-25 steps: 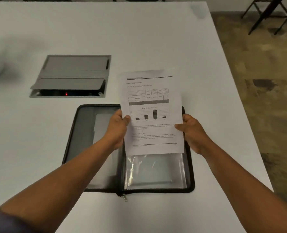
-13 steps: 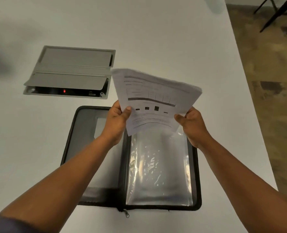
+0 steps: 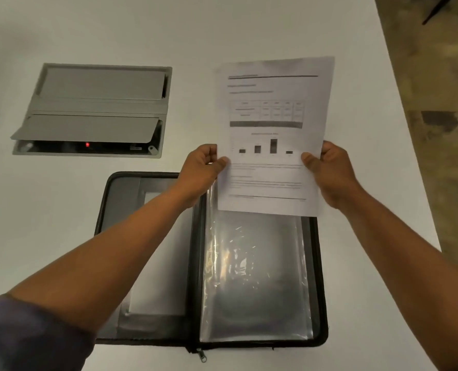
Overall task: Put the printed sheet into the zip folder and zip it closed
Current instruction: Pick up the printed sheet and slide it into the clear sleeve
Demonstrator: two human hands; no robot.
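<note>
Paper held up in both hands: the printed sheet [image 3: 273,135] hangs above the far end of the open zip folder [image 3: 209,263], face toward the camera, with a table and a small bar chart legible on it. The left hand [image 3: 199,170] pinches the sheet's left edge, thumb on the front and fingers curled behind; the right hand [image 3: 329,172] pinches the right edge the same way. The sheet's lower edge overlaps the top of the folder's right half, where a clear plastic sleeve [image 3: 254,277] lies glossy and crinkled; whether the paper touches the sleeve cannot be told.

The folder lies flat and spread open near the front edge of the white table [image 3: 61,210], its zipper pull [image 3: 202,358] hanging at the spine toward the front edge. The left forearm crosses over the folder's left half and hides part of its inner pocket.

Toward the far left of the table, well apart from the sheet, a grey cable box [image 3: 94,111] is set into the surface, its near flap raised and a red light [image 3: 87,144] showing inside. Patterned floor [image 3: 442,129] lies beyond the right edge.
</note>
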